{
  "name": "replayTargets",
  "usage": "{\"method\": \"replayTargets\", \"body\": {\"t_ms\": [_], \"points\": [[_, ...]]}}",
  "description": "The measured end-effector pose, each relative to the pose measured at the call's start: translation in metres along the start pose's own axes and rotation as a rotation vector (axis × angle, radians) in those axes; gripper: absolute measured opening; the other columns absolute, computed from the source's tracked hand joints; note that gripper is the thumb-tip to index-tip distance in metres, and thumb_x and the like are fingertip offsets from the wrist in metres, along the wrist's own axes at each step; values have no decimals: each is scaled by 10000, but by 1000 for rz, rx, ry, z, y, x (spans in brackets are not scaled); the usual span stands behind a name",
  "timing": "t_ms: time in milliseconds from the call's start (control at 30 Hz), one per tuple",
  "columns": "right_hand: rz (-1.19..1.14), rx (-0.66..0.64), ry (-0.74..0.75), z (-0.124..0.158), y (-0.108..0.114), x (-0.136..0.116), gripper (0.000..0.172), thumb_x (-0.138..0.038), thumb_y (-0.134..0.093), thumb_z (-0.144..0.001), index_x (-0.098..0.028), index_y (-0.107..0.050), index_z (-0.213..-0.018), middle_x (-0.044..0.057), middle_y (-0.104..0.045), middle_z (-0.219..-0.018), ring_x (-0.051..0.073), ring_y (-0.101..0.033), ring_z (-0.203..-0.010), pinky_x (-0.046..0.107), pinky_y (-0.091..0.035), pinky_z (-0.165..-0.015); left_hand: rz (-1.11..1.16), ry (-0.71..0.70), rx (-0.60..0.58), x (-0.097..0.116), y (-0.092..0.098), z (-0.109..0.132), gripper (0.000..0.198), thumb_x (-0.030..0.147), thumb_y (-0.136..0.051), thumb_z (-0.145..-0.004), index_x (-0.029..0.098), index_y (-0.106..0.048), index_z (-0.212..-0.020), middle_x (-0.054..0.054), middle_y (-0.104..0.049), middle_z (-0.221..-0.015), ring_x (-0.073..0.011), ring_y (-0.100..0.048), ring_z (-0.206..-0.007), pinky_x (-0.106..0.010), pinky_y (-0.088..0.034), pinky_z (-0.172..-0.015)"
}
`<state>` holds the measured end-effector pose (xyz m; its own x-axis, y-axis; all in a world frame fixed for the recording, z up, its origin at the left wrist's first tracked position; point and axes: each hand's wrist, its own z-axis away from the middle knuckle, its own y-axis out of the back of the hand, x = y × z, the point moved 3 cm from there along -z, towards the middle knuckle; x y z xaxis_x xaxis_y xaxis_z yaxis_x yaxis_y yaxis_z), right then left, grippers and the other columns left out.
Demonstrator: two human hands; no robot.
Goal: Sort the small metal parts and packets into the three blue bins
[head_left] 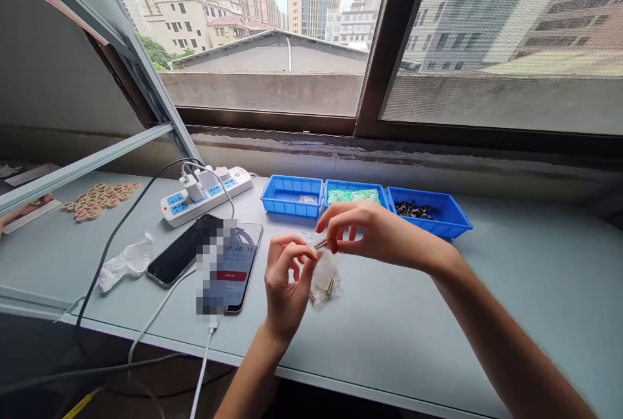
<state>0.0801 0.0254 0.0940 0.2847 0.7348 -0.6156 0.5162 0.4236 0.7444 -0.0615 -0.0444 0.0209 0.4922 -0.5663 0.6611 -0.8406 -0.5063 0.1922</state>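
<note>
Loose parts at risk
Our left hand [285,283] pinched the clear bag [327,281] just above the table [438,322]; our right hand [370,232] pinched a small metal part [321,244] at its mouth. A slip could have scattered pieces.

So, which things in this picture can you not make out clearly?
Head view only.
The small metal piece: too small to name, pinched and half covered by the right hand.
The clear bag: its contents are tiny; the left hand, gripping it, covers one edge.
The phone screen: partly blurred by a pixel patch.
The right blue bin: dark parts too small to identify.
</note>
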Motion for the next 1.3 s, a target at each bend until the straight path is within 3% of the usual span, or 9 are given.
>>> {"method": "replayTargets", "body": {"t_ms": [167, 367, 600, 700, 833, 1000, 1167, 1300], "points": [[190, 168, 43, -2, 3, -4, 228, -107, -638, -841, -206, -680, -640, 21, -730, -893, 170, -681, -810, 260, -500, -704, -24, 127, -36, -6, -1, 1, 15, 223, -649, -847, 208, -648, -852, -27, -556, -905, -74, -535, -635, -156, -444, -465], [287, 203, 54, -1, 1, -3, 208, -168, -654, -854, -228, -719, -665, 22, -711, -1087, 153, -688, -760, 250, -497, -636, -27, 169, 4, -6, 1, 1, 41, 243, -642, -848, 204, -641, -836, -28, -558, -906, -76, -523, -632, -159, -442, -471], [169, 245, 132, -1, -1, 4, 212, -128, -646, -817, -206, -705, -629, 35, -732, -943, 138, -671, -699, 224, -483, -560, -29, 202, 17, -5, 1, 0, 91, 282, -580, -884, 201, -606, -851, -31, -563, -907, -88, -541, -660, -159, -434, -480], [33, 190, 129, -3, -3, 5, 169, -116, -632, -782, -196, -691, -645, 29, -723, -837, 127, -651, -660, 211, -478, -528, -30, 201, -1, -4, 0, 0, 145, 283, -551, -897, 192, -591, -792, -35, -558, -891, -104, -568, -712, -158, -442, -493], [-147, 71, 14, -5, -5, 11, 45, -199, -666, -769, -180, -698, -744, 43, -720, -879, 104, -625, -607, 206, -497, -519, -22, 239, 16, -4, 1, 0, 162, 278, -513, -911, 191, -564, -784, -37, -555, -893, -115, -573, -746, -179, -474, -541], [-291, -11, -182, -7, -8, 25, 247, -393, -631, -849, -158, -666, -781, 69, -723, -897, 108, -652, -620, 195, -487, -513, -19, 296, 35, -5, 2, 0, 186, 300, -486, -912, 192, -554, -777, -37, -542, -881, -113, -547, -702, -188, -449, -518], [-427, 106, -442, -11, -11, 56, 365, -522, -634, -824, -163, -596, -773, 37, -708, -719, 89, -598, -441, 185, -447, -413, -12, 337, 68, -6, 3, 0, 159, 301, -462, -894, 198, -549, -810, -28, -530, -834, -125, -521, -697, -201, -436, -522], [-457, 222, -636, -11, -11, 84, 281, -420, -743, -761, -161, -633, -772, -23, -629, -534, 74, -532, -374, 173, -436, -379, 19, 357, 42, -6, 1, 0, 149, 295, -456, -879, 200, -555, -821, -36, -541, -860, -128, -518, -701, -207, -440, -533]]}}
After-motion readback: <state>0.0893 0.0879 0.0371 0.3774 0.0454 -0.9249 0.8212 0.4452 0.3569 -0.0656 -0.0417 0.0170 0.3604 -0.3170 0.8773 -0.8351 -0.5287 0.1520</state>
